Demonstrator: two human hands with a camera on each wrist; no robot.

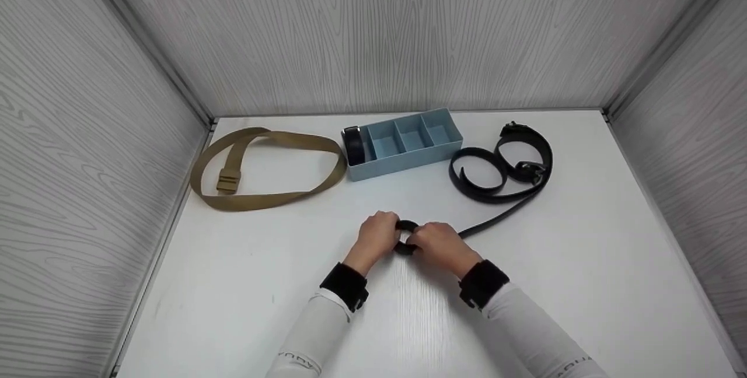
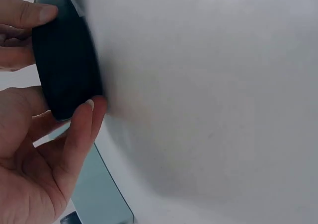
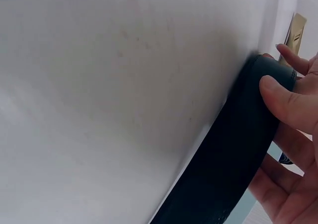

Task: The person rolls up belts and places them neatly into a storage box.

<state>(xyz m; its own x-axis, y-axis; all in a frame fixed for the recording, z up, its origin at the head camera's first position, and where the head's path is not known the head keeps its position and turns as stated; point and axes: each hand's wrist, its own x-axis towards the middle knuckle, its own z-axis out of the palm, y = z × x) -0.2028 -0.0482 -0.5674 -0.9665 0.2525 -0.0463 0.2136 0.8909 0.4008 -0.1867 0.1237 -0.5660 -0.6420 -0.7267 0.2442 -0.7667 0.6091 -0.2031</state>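
Note:
Both hands meet at the middle of the white table [image 1: 245,284], holding a small rolled coil of black belt [image 1: 405,237] between them. My left hand [image 1: 378,235] curls round the coil's left side; in the left wrist view its thumb [image 2: 79,134] and fingers grip the black roll [image 2: 64,65]. My right hand [image 1: 439,244] grips the right side, fingers [image 3: 285,102] pressed on the black strap [image 3: 233,149]. The belt's loose part [image 1: 496,214] trails off to the right towards black loops [image 1: 502,168] with the buckle.
A blue tray [image 1: 402,159] with several compartments stands at the back centre, a rolled black belt [image 1: 353,144] in its left compartment. A tan webbing belt [image 1: 268,168] lies looped at the back left. Grey walls enclose the table on three sides.

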